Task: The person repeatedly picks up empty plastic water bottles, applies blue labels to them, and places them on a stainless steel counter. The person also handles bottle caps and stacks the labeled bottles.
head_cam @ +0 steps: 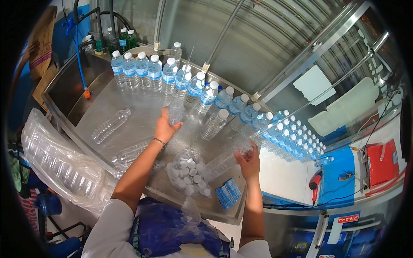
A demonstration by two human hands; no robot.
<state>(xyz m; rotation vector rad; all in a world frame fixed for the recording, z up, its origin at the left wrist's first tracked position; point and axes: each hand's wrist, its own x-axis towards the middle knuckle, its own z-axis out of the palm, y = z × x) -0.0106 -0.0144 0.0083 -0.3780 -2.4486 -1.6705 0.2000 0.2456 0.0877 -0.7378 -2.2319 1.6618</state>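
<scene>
My left hand (166,127) grips a clear plastic bottle (176,111) above the steel counter, just in front of a row of labelled water bottles (169,75). A thin rod comes down to that bottle from above. On the right, my right hand (250,161) has its fingers around the upper part of another clear bottle (222,164), tilted over the counter. A long thin rod (300,108) reaches this bottle near my fingers. Between my forearms lies a clear bag of white caps (190,174). One capped bottle without a label (215,124) stands between my hands.
Clear bottles (111,125) lie on the steel counter (96,111) at left, beside a large plastic bag of bottles (64,161). Blue labels (228,193) lie near the front edge. Many capped bottles (293,138) and a red heat gun or hair dryer (315,182) are at right.
</scene>
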